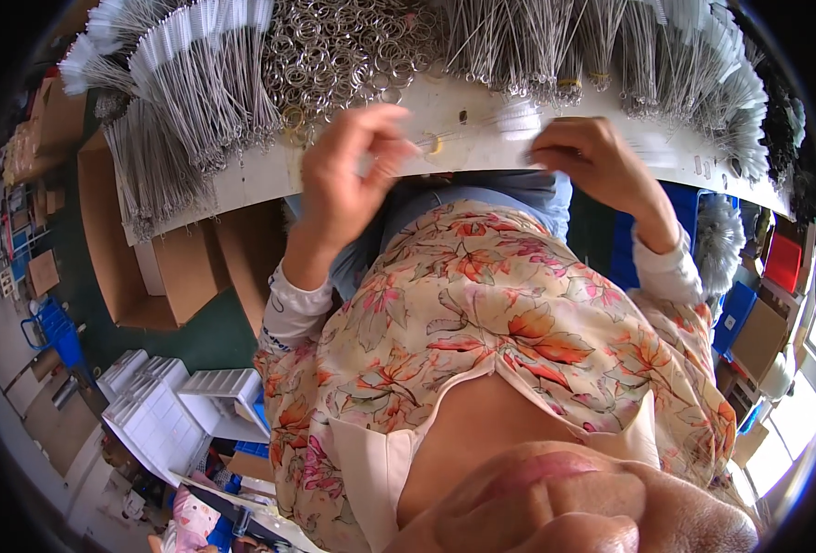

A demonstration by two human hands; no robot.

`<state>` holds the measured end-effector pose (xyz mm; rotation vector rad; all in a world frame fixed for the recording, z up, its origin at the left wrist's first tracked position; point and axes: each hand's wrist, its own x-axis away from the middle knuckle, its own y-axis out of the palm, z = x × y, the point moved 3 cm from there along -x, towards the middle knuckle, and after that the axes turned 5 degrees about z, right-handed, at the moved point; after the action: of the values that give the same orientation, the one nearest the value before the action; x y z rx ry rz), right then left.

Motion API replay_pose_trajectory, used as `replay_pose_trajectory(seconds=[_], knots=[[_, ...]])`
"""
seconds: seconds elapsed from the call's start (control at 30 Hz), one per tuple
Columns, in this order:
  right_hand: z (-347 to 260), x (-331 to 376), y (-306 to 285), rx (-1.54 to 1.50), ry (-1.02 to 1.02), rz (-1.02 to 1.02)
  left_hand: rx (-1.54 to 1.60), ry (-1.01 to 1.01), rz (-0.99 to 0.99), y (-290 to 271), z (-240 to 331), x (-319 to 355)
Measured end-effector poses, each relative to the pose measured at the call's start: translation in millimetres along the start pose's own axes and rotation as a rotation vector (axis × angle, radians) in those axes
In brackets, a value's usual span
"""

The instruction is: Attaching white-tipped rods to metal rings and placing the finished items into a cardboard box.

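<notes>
My left hand (348, 175) is raised over the table's near edge, its fingers bent and smeared by motion. Close to its fingertips are a thin wire and a small yellowish ring (436, 145), both blurred. Across from it, my right hand (602, 166) is closed, with fingers curled down; what they hold, if anything, is hidden. Just beyond the right fingertips, a blurred white-bristled wire brush (519, 120) shows against the tabletop (325, 170). A heap of metal split rings (353, 60) spreads beyond my left hand.
Bundles of wire brushes with white bristles stand at the left (205, 83) and right (519, 46) of the rings. Black brushes (786, 129) are at the far right. Below the table are an open cardboard box (164, 267) and a blue bin (625, 249); white plastic crates (164, 405) stand lower left.
</notes>
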<state>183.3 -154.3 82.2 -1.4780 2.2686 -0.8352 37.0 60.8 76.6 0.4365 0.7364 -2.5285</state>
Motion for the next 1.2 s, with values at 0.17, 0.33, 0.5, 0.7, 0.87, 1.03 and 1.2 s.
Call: replay_pose_trajectory(seconds=[0.17,0.33,0.5,0.7,0.87,1.03,1.2], knots=[[64,45,-4,0.560,0.168,0.224,-0.374,-0.403,-0.053,-2,-49,42],[-1,-22,55,-0.009,-0.126,0.252,-0.334,-0.230,-0.080,8,-54,44],[-28,-54,86,-0.019,-0.210,0.170,0.492,-0.470,0.030,-10,-24,20],[-43,-56,59,-0.331,-0.178,0.082,0.374,-0.162,-0.102,-33,-1,-7],[-44,-53,51,-0.580,0.173,-0.132,0.402,-0.091,-0.167,-33,9,-23],[-43,-55,50,-0.769,0.086,-0.048,0.436,-0.022,-0.105,-22,19,-24],[-73,-58,26,-0.921,0.110,0.082,0.126,0.290,0.171,-27,40,-28]])
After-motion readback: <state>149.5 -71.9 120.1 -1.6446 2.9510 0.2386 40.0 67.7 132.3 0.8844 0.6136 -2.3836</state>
